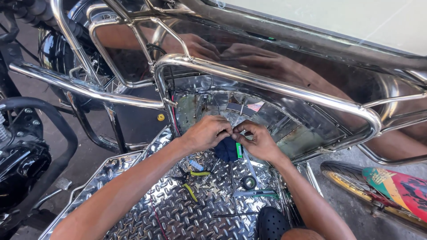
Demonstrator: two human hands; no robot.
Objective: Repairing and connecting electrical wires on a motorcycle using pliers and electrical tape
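Observation:
My left hand (205, 132) and my right hand (259, 141) meet fingertip to fingertip low inside a chrome sidecar shell (267, 84), pinching something small between them; I cannot tell what it is. A dark blue cloth (226, 150) hangs just under the fingers, and a small green piece (239, 150) shows beside my right palm. Both forearms reach in over the diamond-plate floor (178, 209).
On the floor lie yellow-handled pliers (192, 180), a roll of black tape (248, 182), a flat metal blade (253, 193) and a red wire (156, 218). A black motorcycle (22, 155) stands left. A wheel with a colourful fender (391, 186) sits right. My black shoe (272, 223) rests near the floor's front.

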